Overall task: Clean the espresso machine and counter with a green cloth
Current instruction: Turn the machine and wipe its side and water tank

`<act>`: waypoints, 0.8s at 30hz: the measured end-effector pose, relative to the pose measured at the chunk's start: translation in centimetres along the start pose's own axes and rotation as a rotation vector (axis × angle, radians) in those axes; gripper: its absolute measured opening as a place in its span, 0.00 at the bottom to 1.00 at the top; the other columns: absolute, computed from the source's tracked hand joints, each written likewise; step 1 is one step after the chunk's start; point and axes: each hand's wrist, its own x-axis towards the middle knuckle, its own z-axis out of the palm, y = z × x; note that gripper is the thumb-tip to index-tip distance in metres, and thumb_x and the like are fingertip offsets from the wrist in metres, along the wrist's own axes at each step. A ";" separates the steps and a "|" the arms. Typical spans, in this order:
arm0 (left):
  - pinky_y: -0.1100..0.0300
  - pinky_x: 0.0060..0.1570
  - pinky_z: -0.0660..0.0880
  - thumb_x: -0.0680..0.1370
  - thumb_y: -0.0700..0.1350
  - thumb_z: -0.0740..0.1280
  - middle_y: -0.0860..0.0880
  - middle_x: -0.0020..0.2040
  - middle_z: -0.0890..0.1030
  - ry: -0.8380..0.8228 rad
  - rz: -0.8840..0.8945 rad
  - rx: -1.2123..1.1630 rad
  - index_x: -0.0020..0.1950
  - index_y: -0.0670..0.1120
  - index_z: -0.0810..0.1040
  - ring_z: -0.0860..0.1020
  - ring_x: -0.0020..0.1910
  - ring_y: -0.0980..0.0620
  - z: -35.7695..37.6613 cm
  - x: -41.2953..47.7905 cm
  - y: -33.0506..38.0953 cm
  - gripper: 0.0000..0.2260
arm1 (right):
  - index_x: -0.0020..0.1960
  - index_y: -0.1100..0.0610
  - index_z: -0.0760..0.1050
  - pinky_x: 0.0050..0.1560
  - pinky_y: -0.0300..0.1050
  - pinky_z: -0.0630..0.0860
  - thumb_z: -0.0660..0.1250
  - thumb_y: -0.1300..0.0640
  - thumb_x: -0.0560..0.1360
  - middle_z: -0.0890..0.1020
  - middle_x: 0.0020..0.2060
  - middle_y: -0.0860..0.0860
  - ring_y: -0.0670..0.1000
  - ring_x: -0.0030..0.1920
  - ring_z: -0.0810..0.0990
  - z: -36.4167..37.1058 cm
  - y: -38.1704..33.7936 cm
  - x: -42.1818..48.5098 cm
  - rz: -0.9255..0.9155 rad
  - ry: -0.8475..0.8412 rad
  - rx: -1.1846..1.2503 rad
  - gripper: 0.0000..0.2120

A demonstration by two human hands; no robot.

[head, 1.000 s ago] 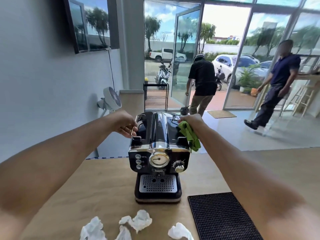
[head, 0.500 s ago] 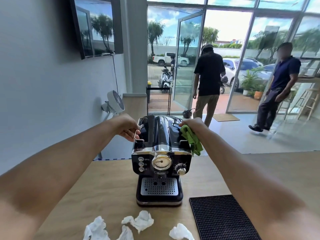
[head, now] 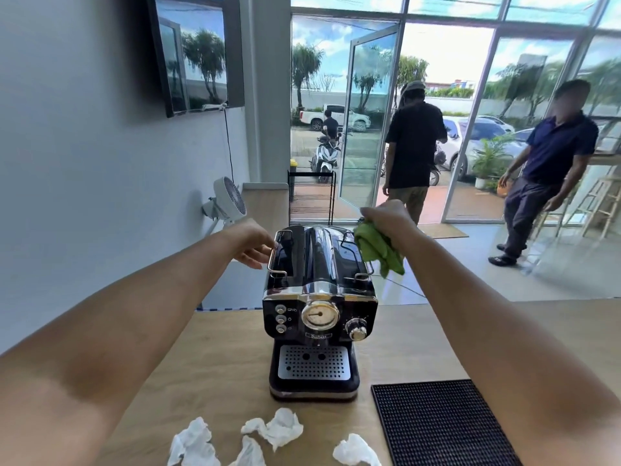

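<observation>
hands both up at the top of the espresso machine [head: 319,297], standing mid-worktop [head: 208,358]. left hand [head: 250,245] looser than a second ago: fingers only lightly curled, tips touching the left wire rail [head: 270,260], steadying rather than gripping. right hand [head: 386,218] fisted round the bunched green cloth [head: 376,250], shifted back and slightly up toward the rear right corner, cloth tail hanging over the right edge. reads as the top wipe nearing its end; front panel, drip tray [head: 314,363] and worktop seemingly left. both arms stretched nearly straight, wrists dipped. crumpled tissues [head: 275,427] and black mat [head: 440,422] lying nearer.
</observation>
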 end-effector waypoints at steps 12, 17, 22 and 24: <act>0.62 0.31 0.70 0.80 0.40 0.62 0.48 0.34 0.78 0.105 0.051 -0.130 0.40 0.45 0.75 0.76 0.29 0.53 2.1 2.3 0.0 0.09 | 0.59 0.52 0.80 0.60 0.54 0.75 0.67 0.45 0.77 0.78 0.61 0.57 0.56 0.60 0.76 7.8 -1.4 0.0 -0.279 -0.120 -0.267 0.16; 0.63 0.33 0.71 0.81 0.41 0.61 0.50 0.34 0.78 0.095 0.051 -0.123 0.41 0.46 0.75 0.76 0.28 0.55 1.9 2.9 0.0 0.09 | 0.79 0.48 0.54 0.75 0.66 0.50 0.50 0.31 0.77 0.46 0.80 0.47 0.51 0.79 0.44 9.2 0.6 -0.7 -0.440 -0.378 -0.726 0.35; 0.63 0.30 0.70 0.81 0.43 0.60 0.51 0.34 0.78 0.119 0.039 -0.115 0.41 0.47 0.74 0.76 0.25 0.56 2.2 3.0 0.0 0.10 | 0.80 0.49 0.46 0.78 0.57 0.43 0.48 0.44 0.83 0.44 0.79 0.46 0.48 0.78 0.38 9.4 1.2 -1.1 -0.416 -0.452 -0.717 0.28; 0.62 0.30 0.70 0.81 0.43 0.60 0.50 0.34 0.79 0.133 0.046 -0.122 0.42 0.46 0.75 0.76 0.28 0.54 2.3 3.0 -0.1 0.09 | 0.80 0.50 0.46 0.78 0.53 0.42 0.48 0.47 0.84 0.45 0.80 0.47 0.49 0.79 0.38 9.3 0.8 -2.1 -0.432 -0.493 -0.734 0.27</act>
